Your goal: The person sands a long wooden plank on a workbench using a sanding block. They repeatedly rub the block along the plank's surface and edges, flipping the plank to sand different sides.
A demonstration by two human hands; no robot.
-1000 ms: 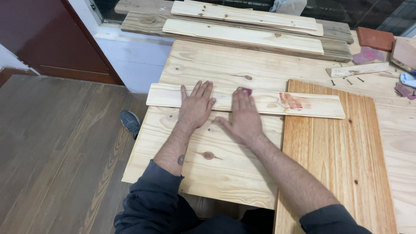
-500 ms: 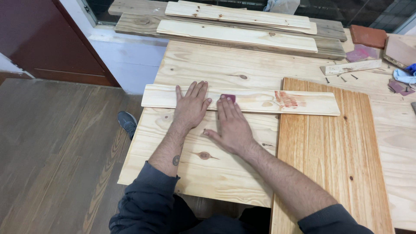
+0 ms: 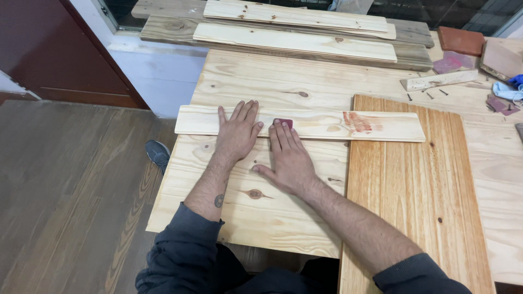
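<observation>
A long pale pine plank (image 3: 381, 126) lies crosswise on the wide pine tabletop (image 3: 272, 81), with a reddish smear near its right part. My left hand (image 3: 237, 133) lies flat on the plank's left half, fingers spread, pinning it down. My right hand (image 3: 289, 158) is just to its right, fingers flat and pressing a small maroon sandpaper piece (image 3: 285, 123) onto the plank; only the paper's far edge shows past my fingertips.
An orange-stained board (image 3: 414, 201) lies under the plank's right end. More planks (image 3: 294, 41) are stacked at the back. At far right are a small wood offcut (image 3: 438, 80), loose nails (image 3: 430, 95), sandpaper scraps (image 3: 498, 104) and a terracotta block (image 3: 460, 39). A shoe (image 3: 158, 152) stands on the floor left.
My right hand has slid the sandpaper leftward along the plank, closer to my left hand. The left hand has stayed put on the plank.
</observation>
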